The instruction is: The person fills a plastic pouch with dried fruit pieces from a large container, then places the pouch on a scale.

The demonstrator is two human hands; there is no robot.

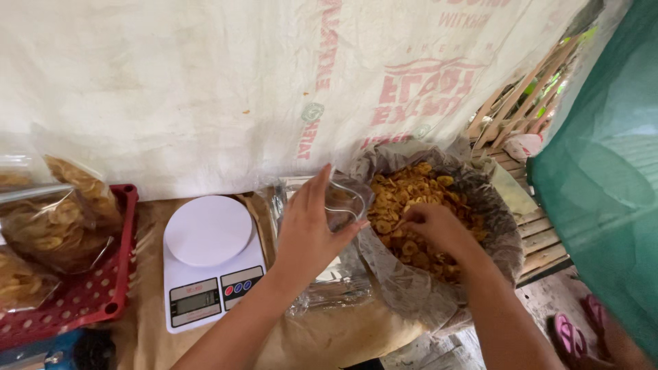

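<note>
The left hand (306, 229) rises from the bottom edge over the bench (147, 322), fingers spread upright and its grip holding open the mouth of a small clear plastic bag (343, 199); the thumb points toward the right hand; the right hand (439, 229) reaches down into a big sack (411, 288) lined with clear plastic, its grip clenched among the yellow banana chips (404, 188) that fill it, though what exactly the fingers pinch cannot be told; the two hands sit just beside each other, the small bag between them at the sack's near rim; the sack stands at the right end of the bench, its rim folded outward; under the left wrist lies a flat stack of empty clear bags (332, 288) on the brown paper that covers the bench; to the left of these stands a white kitchen scale (209, 257) with a round plate, bare on top; further left a red perforated basket (86, 294) holds sealed packets of chips (55, 229); a white printed sheet (226, 82) hangs behind; pink sandals (569, 336) lie on the floor at the lower right, beside a green net (610, 178).
</note>
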